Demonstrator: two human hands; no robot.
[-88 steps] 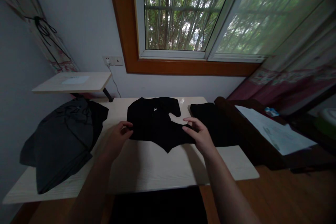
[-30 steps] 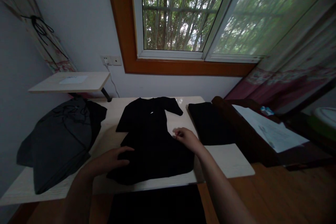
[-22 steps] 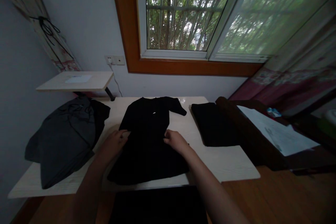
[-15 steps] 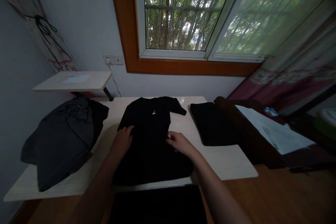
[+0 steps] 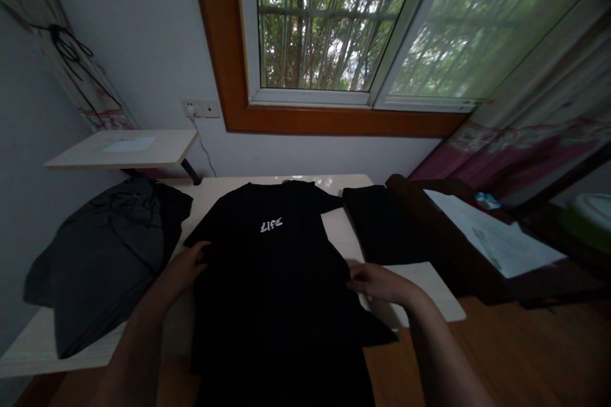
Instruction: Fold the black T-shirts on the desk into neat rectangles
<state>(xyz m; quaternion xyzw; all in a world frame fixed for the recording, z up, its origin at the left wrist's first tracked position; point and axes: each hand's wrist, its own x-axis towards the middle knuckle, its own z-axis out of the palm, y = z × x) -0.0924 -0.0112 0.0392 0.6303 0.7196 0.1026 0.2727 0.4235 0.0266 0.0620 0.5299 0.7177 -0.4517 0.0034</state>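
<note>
A black T-shirt (image 5: 272,273) with small white lettering on its chest lies spread over the table, its collar towards the window and its lower part reaching the near edge. My left hand (image 5: 188,264) has its fingers closed on the shirt's left side, below the sleeve. On the opposite side, my right hand (image 5: 375,281) pinches the shirt's edge and holds it out to the right. The shirt's lower part blends with dark cloth below the table edge, so its hem is hard to make out.
A grey garment with a drawstring (image 5: 100,261) is heaped at the table's left, under a small raised shelf (image 5: 128,156). Right of the shirt lies a folded black cloth (image 5: 386,222). Beyond it, a brown piece of furniture (image 5: 443,235) bears a white sheet (image 5: 491,238).
The shirt has been spread wider, and its chest lettering now shows fully. My left hand has moved left, my right hand right and nearer, each with shirt fabric in its fingers.
</note>
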